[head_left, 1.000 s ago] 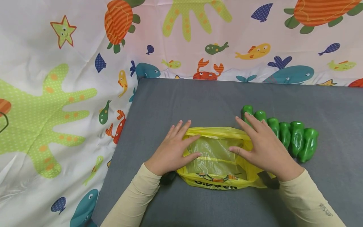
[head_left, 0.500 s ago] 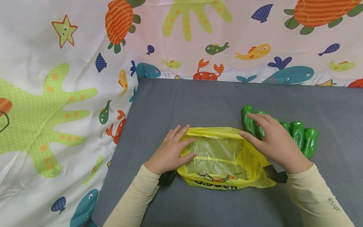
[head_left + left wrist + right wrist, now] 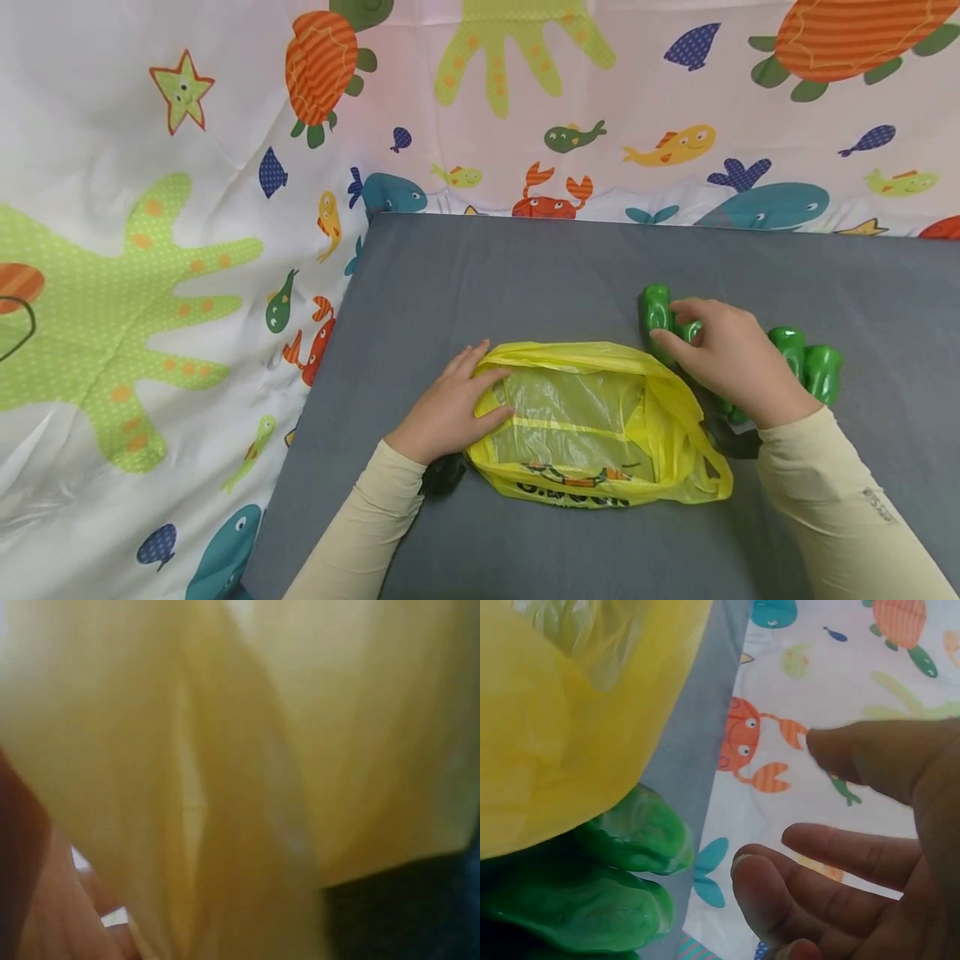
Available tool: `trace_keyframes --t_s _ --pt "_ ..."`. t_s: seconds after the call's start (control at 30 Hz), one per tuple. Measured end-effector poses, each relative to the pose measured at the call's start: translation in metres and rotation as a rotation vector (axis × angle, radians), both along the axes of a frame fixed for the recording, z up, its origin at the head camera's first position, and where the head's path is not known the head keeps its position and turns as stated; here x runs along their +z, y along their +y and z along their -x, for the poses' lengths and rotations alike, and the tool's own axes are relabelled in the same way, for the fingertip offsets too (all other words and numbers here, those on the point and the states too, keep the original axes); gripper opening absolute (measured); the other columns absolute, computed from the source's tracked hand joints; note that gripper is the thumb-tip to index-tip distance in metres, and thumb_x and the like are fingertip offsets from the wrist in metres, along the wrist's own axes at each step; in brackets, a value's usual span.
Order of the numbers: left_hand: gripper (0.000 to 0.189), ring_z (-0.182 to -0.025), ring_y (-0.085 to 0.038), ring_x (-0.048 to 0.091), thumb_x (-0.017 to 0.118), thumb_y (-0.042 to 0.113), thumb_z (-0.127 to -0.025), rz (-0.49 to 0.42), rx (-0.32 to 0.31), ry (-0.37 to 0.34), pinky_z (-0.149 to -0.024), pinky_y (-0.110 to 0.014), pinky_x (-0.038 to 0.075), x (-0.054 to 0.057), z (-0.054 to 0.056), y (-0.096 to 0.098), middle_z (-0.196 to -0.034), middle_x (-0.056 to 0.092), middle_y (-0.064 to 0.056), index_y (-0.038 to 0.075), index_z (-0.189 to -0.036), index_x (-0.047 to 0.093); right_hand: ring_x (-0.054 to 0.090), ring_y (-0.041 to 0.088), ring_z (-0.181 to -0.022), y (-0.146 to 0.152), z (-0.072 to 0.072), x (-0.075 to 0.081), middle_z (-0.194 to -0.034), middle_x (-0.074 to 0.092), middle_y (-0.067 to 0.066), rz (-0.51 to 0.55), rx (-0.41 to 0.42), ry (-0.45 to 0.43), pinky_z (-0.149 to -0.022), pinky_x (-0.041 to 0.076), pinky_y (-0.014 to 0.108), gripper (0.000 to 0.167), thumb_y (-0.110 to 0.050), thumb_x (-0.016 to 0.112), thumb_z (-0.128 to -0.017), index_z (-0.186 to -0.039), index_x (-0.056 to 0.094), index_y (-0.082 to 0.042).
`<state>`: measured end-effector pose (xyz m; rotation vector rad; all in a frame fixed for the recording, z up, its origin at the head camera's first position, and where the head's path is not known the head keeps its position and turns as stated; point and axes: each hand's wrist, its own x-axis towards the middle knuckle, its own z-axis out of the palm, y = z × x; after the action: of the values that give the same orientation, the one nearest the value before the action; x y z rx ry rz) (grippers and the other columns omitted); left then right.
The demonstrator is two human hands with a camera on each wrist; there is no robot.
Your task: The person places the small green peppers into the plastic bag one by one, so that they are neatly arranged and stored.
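Note:
A yellow plastic bag (image 3: 573, 354) lies with its wide mouth facing up in the head view. My left hand (image 3: 450, 410) rests at the bag's left side, fingers extended, thumb over the opening; yellow film fills most of the left wrist view. To the right of the bag is a slanting row of several shiny green peppers (image 3: 656, 310). Over the row's left part hovers my right hand (image 3: 731, 358), its fingers slightly bent and hiding the middle peppers. In the right wrist view, thumb and fingers stand apart with nothing between them, and two green peppers (image 3: 641, 829) show beside the bag.
A grey cloth covers the table (image 3: 465, 283). White curtains (image 3: 495, 158) printed with sea animals hang along the back and left edges. Dark wrist-worn devices (image 3: 444, 475) sit under both wrists.
My right hand has moved from above the bag's right side out to the peppers, its fingers bending more. My left hand has stayed nearly in place at the bag's left side.

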<state>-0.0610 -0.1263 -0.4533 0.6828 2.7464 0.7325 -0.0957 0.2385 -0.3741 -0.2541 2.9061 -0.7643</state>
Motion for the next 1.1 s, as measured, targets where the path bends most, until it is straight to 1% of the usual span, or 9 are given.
trace_keyframes --t_s 0.1,0.27,0.4,0.5,0.67,0.8,0.9,0.97,1.1 --pt "0.056 -0.157 -0.042 0.025 0.069 0.047 -0.101 -0.012 0.021 -0.017 -0.118 -0.065 0.041 -0.002 0.0 0.001 -0.173 0.025 -0.016 0.017 -0.148 0.062 0.068 0.031 -0.085 0.001 0.007 -0.003 -0.123 0.068 0.031 -0.004 -0.015 -0.042 -0.075 0.061 0.057 0.062 -0.041 0.067 -0.102 -0.14 0.06 0.008" --pt "0.057 -0.158 -0.04 0.025 0.068 0.046 -0.101 -0.006 0.034 -0.01 -0.118 -0.064 0.041 -0.009 -0.002 0.0 -0.172 0.026 -0.016 0.017 -0.149 0.06 0.072 0.04 -0.091 0.0 0.018 -0.011 -0.127 0.065 0.036 -0.038 -0.018 -0.11 -0.086 0.059 0.064 0.062 -0.035 0.066 -0.103 -0.142 0.056 0.011" --pt "0.059 -0.159 -0.039 0.024 0.068 0.047 -0.101 0.004 0.031 0.004 -0.118 -0.064 0.042 -0.014 -0.002 -0.002 -0.172 0.027 -0.016 0.016 -0.15 0.059 0.066 0.051 -0.109 0.0 0.025 -0.015 -0.128 0.064 0.038 -0.065 -0.013 -0.137 -0.092 0.056 0.069 0.06 -0.031 0.065 -0.103 -0.143 0.054 0.013" --pt "0.062 -0.159 -0.038 0.023 0.068 0.047 -0.1 0.005 0.03 0.009 -0.118 -0.063 0.042 -0.016 -0.001 -0.002 -0.172 0.027 -0.016 0.015 -0.151 0.057 0.063 0.054 -0.114 0.0 0.03 -0.017 -0.127 0.063 0.038 -0.075 -0.007 -0.143 -0.092 0.054 0.069 0.06 -0.03 0.064 -0.103 -0.142 0.054 0.013" --pt "0.065 -0.16 -0.036 0.021 0.068 0.046 -0.1 -0.014 0.032 -0.017 -0.119 -0.062 0.041 -0.016 0.0 -0.004 -0.172 0.026 -0.015 0.014 -0.155 0.053 0.065 0.051 -0.107 0.001 0.036 -0.023 -0.119 0.066 0.038 -0.093 0.003 -0.144 -0.086 0.056 0.067 0.057 -0.029 0.065 -0.102 -0.138 0.056 0.014" --pt "0.064 -0.16 -0.035 0.02 0.067 0.042 -0.101 -0.052 0.036 -0.047 -0.121 -0.062 0.039 -0.015 0.002 -0.006 -0.172 0.027 -0.015 0.011 -0.155 0.053 0.067 0.039 -0.081 0.0 0.04 -0.031 -0.087 0.067 0.025 -0.119 0.017 -0.133 -0.073 0.056 0.056 0.052 -0.029 0.068 -0.101 -0.129 0.059 0.014" --pt "0.064 -0.161 -0.034 0.02 0.066 0.043 -0.101 -0.061 0.039 -0.061 -0.122 -0.061 0.038 -0.015 0.003 -0.007 -0.172 0.028 -0.014 0.011 -0.155 0.053 0.064 0.033 -0.074 -0.002 0.043 -0.034 -0.074 0.062 0.015 -0.137 0.018 -0.127 -0.072 0.055 0.055 0.055 -0.029 0.068 -0.1 -0.13 0.057 0.015" --pt "0.064 -0.161 -0.033 0.019 0.065 0.044 -0.101 -0.055 0.041 -0.06 -0.122 -0.06 0.038 -0.016 0.003 -0.008 -0.172 0.027 -0.014 0.011 -0.155 0.053 0.068 0.038 -0.08 -0.004 0.044 -0.034 -0.081 0.067 0.021 -0.144 0.012 -0.129 -0.078 0.057 0.06 0.06 -0.029 0.069 -0.1 -0.135 0.053 0.017" --pt "0.063 -0.161 -0.033 0.02 0.065 0.044 -0.101 -0.066 0.044 -0.052 -0.122 -0.06 0.038 -0.016 0.002 -0.009 -0.172 0.028 -0.013 0.011 -0.154 0.054 0.068 0.053 -0.101 -0.009 0.046 -0.034 -0.115 0.067 0.04 -0.163 0.002 -0.157 -0.088 0.056 0.069 0.072 -0.032 0.071 -0.099 -0.143 0.046 0.019"
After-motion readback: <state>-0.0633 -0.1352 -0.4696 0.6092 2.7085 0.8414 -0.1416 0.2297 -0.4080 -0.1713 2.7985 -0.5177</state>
